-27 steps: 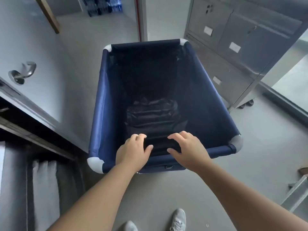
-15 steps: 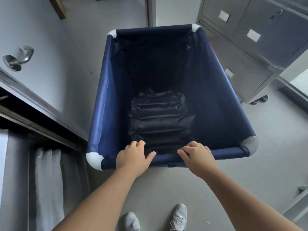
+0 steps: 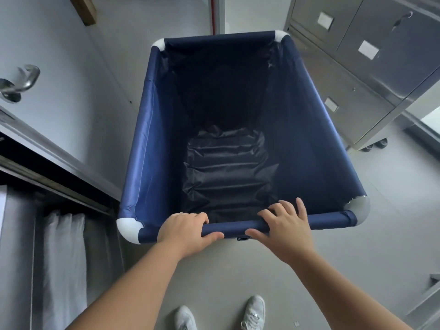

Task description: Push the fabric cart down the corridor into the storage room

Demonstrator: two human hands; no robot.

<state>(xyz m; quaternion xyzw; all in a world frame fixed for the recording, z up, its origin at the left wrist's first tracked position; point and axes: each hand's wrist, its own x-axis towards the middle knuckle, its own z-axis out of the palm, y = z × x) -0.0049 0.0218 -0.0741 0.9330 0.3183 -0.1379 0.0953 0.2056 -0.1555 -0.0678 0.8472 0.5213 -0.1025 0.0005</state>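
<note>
Fabric cart point(image 3: 152, 148), navy cloth on a tube frame with white corner caps, stands on the grey floor point(image 3: 392, 234) directly ahead of the person. Inside: only a crumpled dark liner point(image 3: 228, 172) at the bottom.

Left hand point(image 3: 185, 231) is wrapped over the near rail point(image 3: 328, 221), fingers curled inside, thumb under the tube. Right hand point(image 3: 285, 227) rests on the same rail just beside it, fingers spread and draped over the top, thumb below; looser than the left, more a press than a clamp. Both hands sit left of the rail's middle.

Surroundings: door with metal lever handle point(image 3: 19, 83) close along the cart's left side; steel cabinets on castors point(image 3: 357, 75) near its right far corner. Narrow opening with a red-striped post point(image 3: 212, 13) beyond the far rail.

Risks, as judged: the off-centre grip could swing the cart rightward, so the far corner cap point(image 3: 281, 35) clips the cabinets. The loose right hand may slip off the smooth cloth rail on a hard shove. Left side could scrape the door. White shoes point(image 3: 252, 313) stand close behind the cart; wheels not visible, so toe clearance cannot be told.
</note>
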